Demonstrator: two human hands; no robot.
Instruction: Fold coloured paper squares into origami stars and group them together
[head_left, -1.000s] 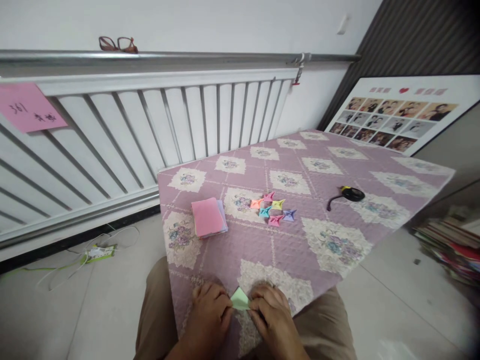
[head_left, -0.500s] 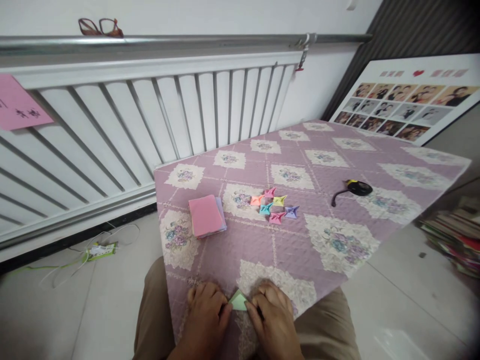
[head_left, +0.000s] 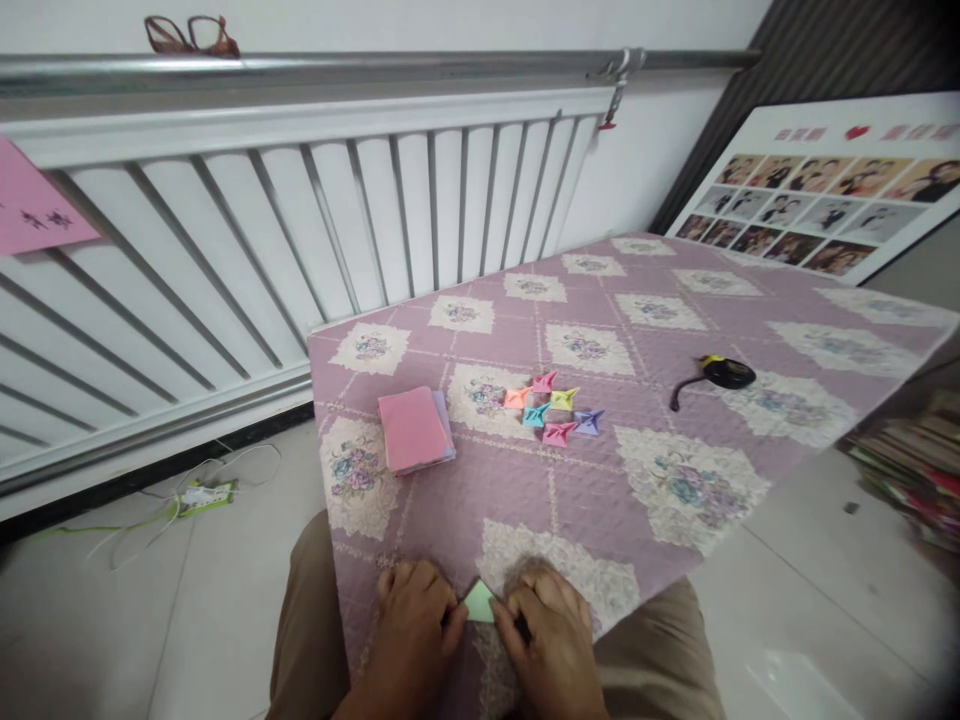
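Note:
A small piece of light green paper [head_left: 480, 602], folded to a point at its far side, lies near the table's front edge between my hands. My left hand [head_left: 417, 622], its fingers curled, pinches the paper's left corner. On the other side, the thumb and fingers of my right hand [head_left: 546, 625] close on the right corner. Farther up the table sit several small folded paper pieces [head_left: 558, 434] in pink, orange, yellow, teal and purple. To their left is a stack of square paper [head_left: 414, 430], with a pink sheet on top.
A floral purple cloth covers the table [head_left: 495, 500]. A black and yellow object with a short curved tail [head_left: 727, 373] lies at the right. Behind stand a white radiator [head_left: 420, 210] and a photo board [head_left: 825, 200]. Glasses [head_left: 191, 35] rest on the pipe.
My view has shifted slightly. Both hands keep their pinch on the green paper, whose shape looks nearly the same.

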